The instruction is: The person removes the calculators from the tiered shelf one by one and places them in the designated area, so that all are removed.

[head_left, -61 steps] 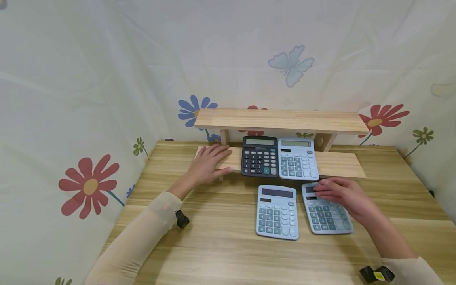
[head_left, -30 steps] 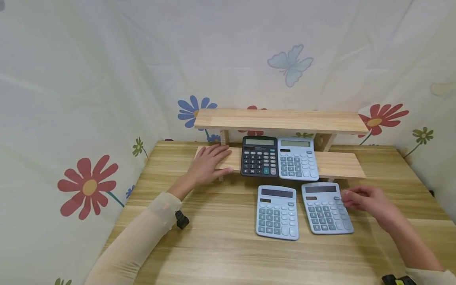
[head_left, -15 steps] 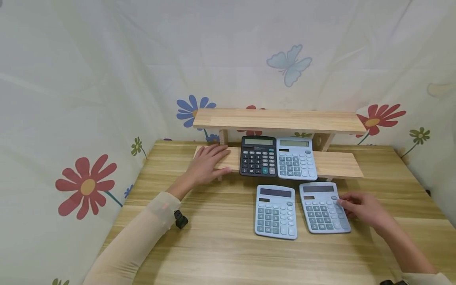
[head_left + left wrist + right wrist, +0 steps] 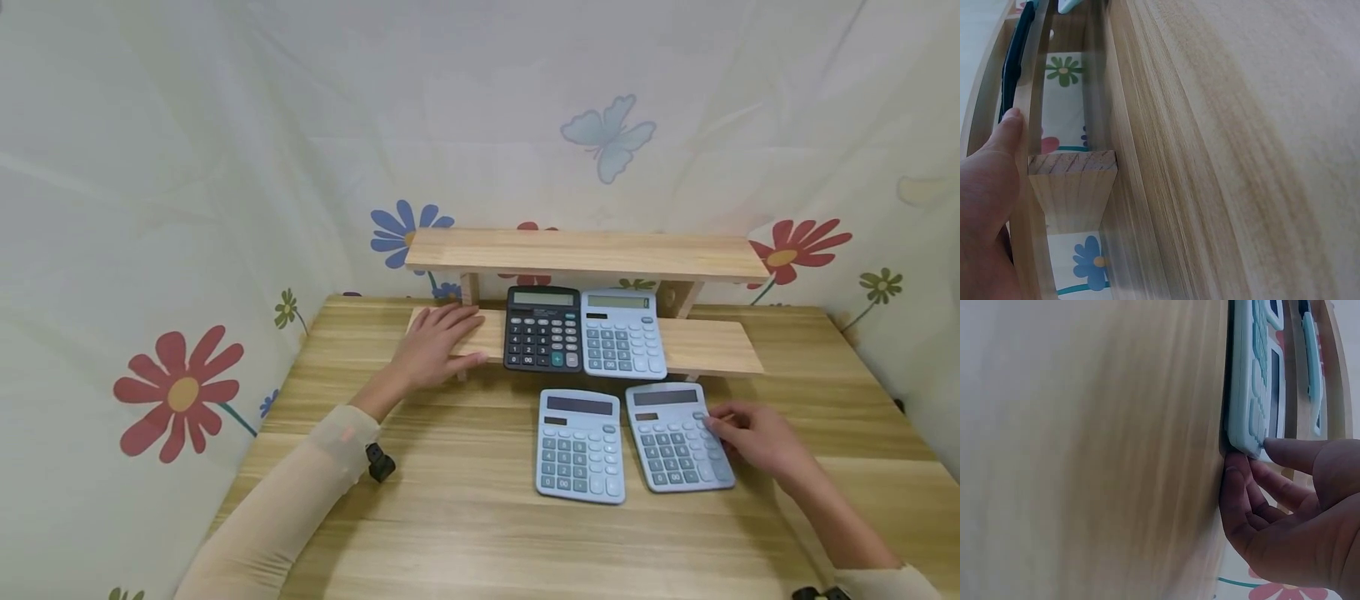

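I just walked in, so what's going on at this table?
A person's right hand pinches the right edge of the right-hand blue calculator on the table. The left hand rests on the left end of the lower wooden shelf. A black calculator and a blue calculator sit side by side on that shelf; another blue calculator lies on the table.

Three pale-blue desktop calculators, one black desktop calculator, one two-tier wooden shelf, two hands, two black wrist cameras, one wood-grain surface, one printed butterfly.
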Tool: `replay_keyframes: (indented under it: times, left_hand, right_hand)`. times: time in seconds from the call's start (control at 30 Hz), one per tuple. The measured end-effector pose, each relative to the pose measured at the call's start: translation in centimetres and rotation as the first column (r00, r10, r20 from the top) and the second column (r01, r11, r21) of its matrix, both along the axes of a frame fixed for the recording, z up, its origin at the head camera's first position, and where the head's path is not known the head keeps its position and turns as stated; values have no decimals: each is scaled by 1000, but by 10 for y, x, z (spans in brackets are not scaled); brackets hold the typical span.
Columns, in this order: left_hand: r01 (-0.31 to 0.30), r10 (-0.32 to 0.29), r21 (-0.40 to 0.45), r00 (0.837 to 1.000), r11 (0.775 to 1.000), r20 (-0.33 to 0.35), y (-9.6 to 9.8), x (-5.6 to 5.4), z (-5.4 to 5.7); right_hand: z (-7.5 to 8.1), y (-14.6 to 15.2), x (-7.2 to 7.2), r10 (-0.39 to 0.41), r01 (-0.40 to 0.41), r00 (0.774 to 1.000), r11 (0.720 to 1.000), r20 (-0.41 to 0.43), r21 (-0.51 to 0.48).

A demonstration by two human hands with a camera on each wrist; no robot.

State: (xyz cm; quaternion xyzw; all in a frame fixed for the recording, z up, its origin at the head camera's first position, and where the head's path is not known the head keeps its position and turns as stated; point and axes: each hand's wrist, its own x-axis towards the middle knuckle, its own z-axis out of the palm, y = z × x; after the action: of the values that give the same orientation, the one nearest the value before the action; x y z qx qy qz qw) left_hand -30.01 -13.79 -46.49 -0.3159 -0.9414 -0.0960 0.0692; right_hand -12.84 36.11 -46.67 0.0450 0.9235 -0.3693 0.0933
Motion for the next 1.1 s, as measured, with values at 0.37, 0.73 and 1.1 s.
replay_keyframes:
  times: [0.37, 0.73, 1.1]
  left_hand:
    - [7, -7, 4, 1000, 1000, -12, 0, 1, 1]
    - [6, -5, 16, 999, 1000, -37, 0, 3, 4]
    - [13, -13, 20, 1000, 1000, -18, -1, 1, 1]
  right_hand:
    - [-5, -2, 1, 24, -24, 998, 1000, -57, -3]
    - [-4, -3, 11, 34, -35, 997, 999, -63, -14]
    - [15, -14, 15, 89, -70, 991, 981, -96, 179]
